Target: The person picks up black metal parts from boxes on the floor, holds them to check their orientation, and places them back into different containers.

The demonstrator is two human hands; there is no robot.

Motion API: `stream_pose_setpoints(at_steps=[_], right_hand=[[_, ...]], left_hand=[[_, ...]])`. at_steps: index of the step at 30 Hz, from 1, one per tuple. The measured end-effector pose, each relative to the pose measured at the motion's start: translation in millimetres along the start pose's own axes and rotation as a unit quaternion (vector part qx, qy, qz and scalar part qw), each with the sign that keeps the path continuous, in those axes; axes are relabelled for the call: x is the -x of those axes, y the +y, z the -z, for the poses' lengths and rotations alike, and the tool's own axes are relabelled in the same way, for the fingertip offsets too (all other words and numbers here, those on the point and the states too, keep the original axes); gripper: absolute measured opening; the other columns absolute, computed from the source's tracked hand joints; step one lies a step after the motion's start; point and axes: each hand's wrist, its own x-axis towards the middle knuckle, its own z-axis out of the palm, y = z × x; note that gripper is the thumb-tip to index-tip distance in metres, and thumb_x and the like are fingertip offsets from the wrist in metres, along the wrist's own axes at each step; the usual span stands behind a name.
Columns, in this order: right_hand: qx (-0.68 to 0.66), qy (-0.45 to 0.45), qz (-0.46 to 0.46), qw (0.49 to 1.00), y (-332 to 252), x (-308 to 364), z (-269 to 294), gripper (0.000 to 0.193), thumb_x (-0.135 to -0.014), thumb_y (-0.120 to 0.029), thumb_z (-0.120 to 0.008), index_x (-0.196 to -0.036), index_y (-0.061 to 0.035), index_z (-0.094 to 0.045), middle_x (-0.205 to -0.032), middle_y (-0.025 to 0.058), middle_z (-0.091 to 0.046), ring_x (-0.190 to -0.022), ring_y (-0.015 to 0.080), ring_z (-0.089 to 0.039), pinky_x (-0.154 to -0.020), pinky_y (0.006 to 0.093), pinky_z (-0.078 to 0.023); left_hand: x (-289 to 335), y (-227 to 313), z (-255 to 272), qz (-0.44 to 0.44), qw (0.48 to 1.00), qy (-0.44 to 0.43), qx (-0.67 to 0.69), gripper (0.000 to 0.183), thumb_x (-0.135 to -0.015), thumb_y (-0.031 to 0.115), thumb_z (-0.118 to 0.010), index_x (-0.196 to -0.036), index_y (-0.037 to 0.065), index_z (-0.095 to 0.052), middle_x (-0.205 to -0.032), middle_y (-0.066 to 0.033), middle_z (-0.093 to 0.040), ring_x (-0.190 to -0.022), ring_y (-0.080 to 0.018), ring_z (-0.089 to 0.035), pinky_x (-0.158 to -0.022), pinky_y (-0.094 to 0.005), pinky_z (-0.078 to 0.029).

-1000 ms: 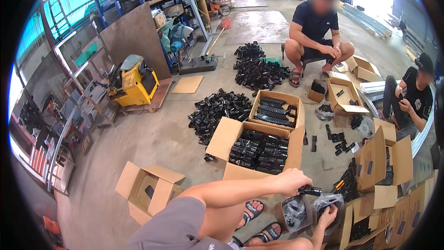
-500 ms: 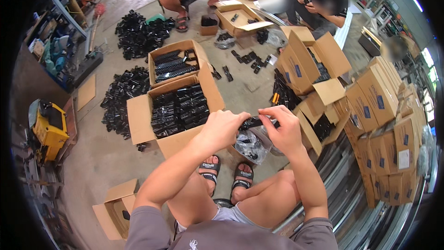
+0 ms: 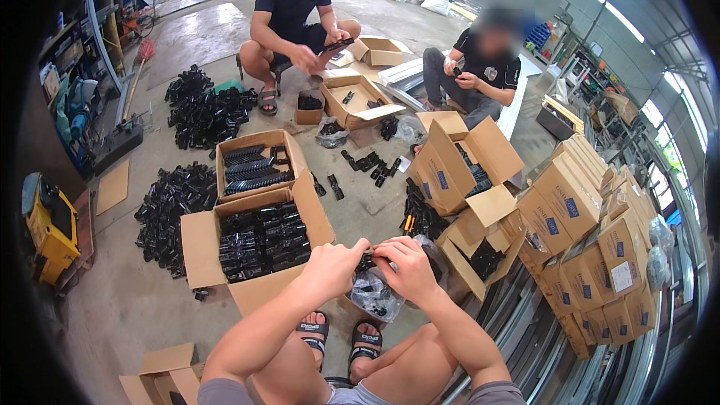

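Observation:
My left hand (image 3: 336, 268) and my right hand (image 3: 406, 264) meet in front of my knees, their fingers pinched together around a small glossy black part (image 3: 365, 262). Most of that part is hidden by my fingers, so its exact kind cannot be made out. Just under the hands sits a box with a clear plastic bag (image 3: 375, 294) of small dark pieces. To the left of my left hand stands an open carton (image 3: 202, 251) packed with rows of similar black parts. Behind it is another carton (image 3: 297, 151) with neatly stacked black parts.
Heaps of loose black parts (image 3: 176, 210) lie on the left floor. Open cartons (image 3: 444, 172) stand to the right, beside stacked closed boxes (image 3: 566, 202) and long metal profiles (image 3: 517, 330). Two people (image 3: 296, 22) squat across from me, handling black parts. A yellow machine (image 3: 51, 225) stands far left.
The view has tilted up, showing more of the room. My hands have come closer together over the bagged pieces. The person at far left now holds a black part, one hand reaching down.

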Motion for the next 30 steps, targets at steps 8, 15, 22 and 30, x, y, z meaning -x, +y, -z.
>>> stream_pose_setpoints(at_steps=[8,15,22,30], right_hand=[[-0.053,0.068,-0.072,0.994,1.8,5.4,7.4,0.015,-0.081,-0.006,-0.073,-0.095,-0.0048,-0.071,-0.099,0.0108,-0.071,-0.097,0.0288,-0.065,-0.086,0.0375,-0.051],[-0.559,0.095,-0.347,0.747,25.4,21.0,4.4,0.034,-0.101,-0.017,-0.059,-0.130,0.0006,-0.055,-0.114,0.0095,-0.065,-0.100,0.0160,-0.065,-0.089,0.0340,-0.056],[-0.517,0.118,-0.310,0.789,5.1,12.1,18.6,0.038,-0.098,-0.014,-0.064,-0.130,0.0042,-0.055,-0.112,0.0101,-0.067,-0.098,0.0165,-0.066,-0.088,0.0327,-0.056],[-0.494,0.175,-0.288,0.802,0.5,13.6,24.5,0.034,-0.096,-0.011,-0.066,-0.125,0.0057,-0.060,-0.110,0.0114,-0.069,-0.095,0.0156,-0.067,-0.085,0.0305,-0.056]], left_hand=[[0.3,3.6,2.6,-0.011,0.999,0.039,0.018,0.054,-0.078,0.012,-0.074,-0.125,0.016,-0.049,-0.077,-0.0172,-0.068,-0.076,-0.0398,-0.068,-0.066,-0.0492,-0.051],[0.8,11.4,10.6,-0.019,0.982,0.075,0.173,0.055,-0.081,0.008,-0.073,-0.132,0.019,-0.057,-0.087,-0.0176,-0.072,-0.083,-0.0368,-0.070,-0.073,-0.0427,-0.056],[-0.1,18.0,13.8,0.005,0.891,0.021,0.453,0.061,-0.083,-0.010,-0.068,-0.140,0.006,-0.055,-0.109,-0.0108,-0.072,-0.097,-0.0089,-0.064,-0.082,-0.0271,-0.053],[-1.8,23.9,8.2,0.005,0.850,0.005,0.527,0.066,-0.083,-0.007,-0.071,-0.144,0.008,-0.052,-0.110,-0.0056,-0.071,-0.094,-0.0049,-0.060,-0.081,-0.0252,-0.052]])
